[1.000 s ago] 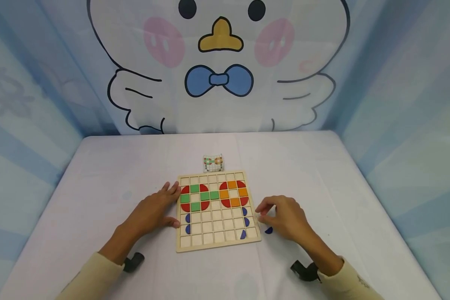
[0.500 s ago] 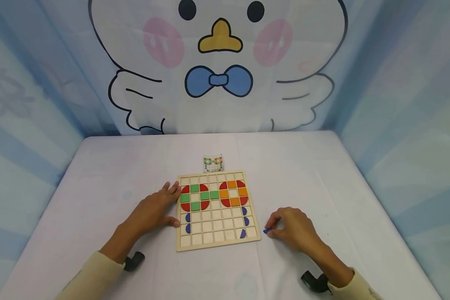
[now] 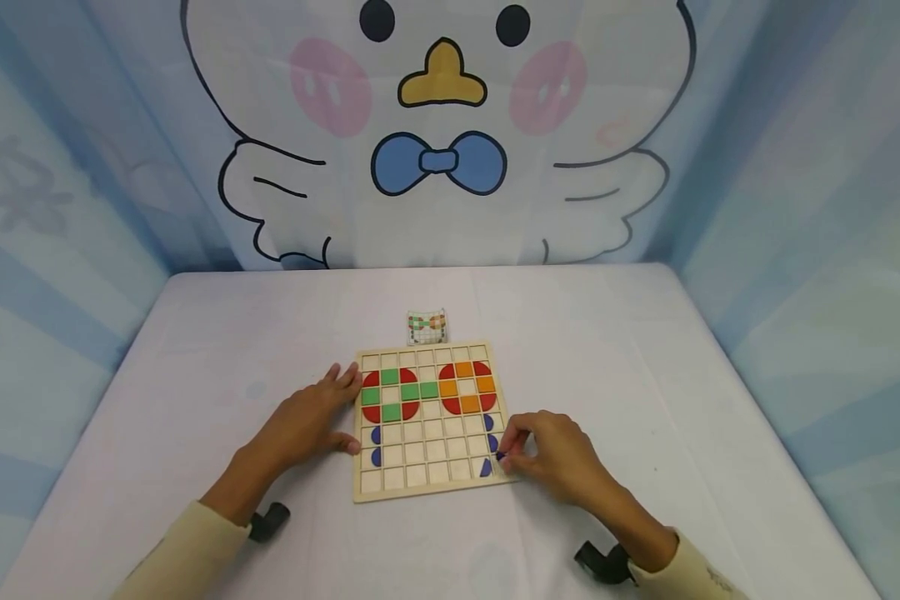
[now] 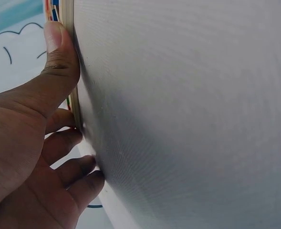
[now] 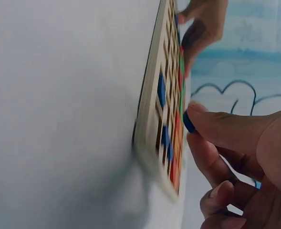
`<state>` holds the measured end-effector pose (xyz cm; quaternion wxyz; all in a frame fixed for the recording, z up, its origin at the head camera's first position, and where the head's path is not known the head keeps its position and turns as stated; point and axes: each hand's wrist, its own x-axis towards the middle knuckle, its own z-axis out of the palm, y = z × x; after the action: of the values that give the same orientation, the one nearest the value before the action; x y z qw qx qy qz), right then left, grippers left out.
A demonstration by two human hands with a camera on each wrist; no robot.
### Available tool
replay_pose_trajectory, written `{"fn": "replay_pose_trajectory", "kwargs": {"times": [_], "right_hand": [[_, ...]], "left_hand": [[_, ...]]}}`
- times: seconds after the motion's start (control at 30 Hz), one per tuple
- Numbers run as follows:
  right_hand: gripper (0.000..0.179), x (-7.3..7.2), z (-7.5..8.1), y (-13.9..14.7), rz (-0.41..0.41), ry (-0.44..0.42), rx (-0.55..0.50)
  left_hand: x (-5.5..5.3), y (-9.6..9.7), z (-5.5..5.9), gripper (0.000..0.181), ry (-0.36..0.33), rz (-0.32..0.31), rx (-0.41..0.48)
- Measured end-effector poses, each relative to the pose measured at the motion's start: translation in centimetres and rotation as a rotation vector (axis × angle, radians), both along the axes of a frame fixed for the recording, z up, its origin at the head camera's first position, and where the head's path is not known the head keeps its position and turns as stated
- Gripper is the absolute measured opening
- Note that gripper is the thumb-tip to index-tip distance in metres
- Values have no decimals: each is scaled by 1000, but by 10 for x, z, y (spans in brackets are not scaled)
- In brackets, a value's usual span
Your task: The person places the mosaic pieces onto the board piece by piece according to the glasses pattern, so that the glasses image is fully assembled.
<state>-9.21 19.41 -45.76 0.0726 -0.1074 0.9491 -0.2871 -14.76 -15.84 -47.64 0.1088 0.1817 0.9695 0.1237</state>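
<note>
A wooden grid board (image 3: 436,451) lies on the table with red, green, orange and blue pieces in its cells. My left hand (image 3: 303,429) rests along the board's left edge, thumb and fingers spread and touching the rim. Between thumb and index finger, my right hand (image 3: 558,454) pinches a small blue piece (image 5: 189,122) over the right side of the board. Its full outline is hidden by the fingertips. Just left of that hand, a blue triangular piece (image 3: 486,468) sits in a lower cell. Two blue half-round pieces (image 3: 377,457) occupy cells near the left edge.
Behind the board lies a small card (image 3: 427,327) printed with a coloured grid pattern. The table (image 3: 270,317) has a white cover, and a curtain with a cartoon figure (image 3: 438,225) hangs beyond its back edge. Dark wrist cameras (image 3: 603,563) sit low beside both sleeves.
My right hand picked up the blue piece from the table right of the board, then carried it left over the board's right edge. My left hand stayed put.
</note>
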Motion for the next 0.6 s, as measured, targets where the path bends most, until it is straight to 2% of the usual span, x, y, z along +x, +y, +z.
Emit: {"fn": "replay_pose_trajectory", "kwargs": {"times": [0.17,0.37,0.6], "right_hand": [[22,1,-3,-40,71,31,-87],[15,2,-11,-84,149,17,-154],[13,3,-19,-114,174,0,-142]], "left_hand": [[1,0,1,110,-6,8,-1],[0,1,1,111,-23,13,6],[0,0,0,110,-12,4,6]]}}
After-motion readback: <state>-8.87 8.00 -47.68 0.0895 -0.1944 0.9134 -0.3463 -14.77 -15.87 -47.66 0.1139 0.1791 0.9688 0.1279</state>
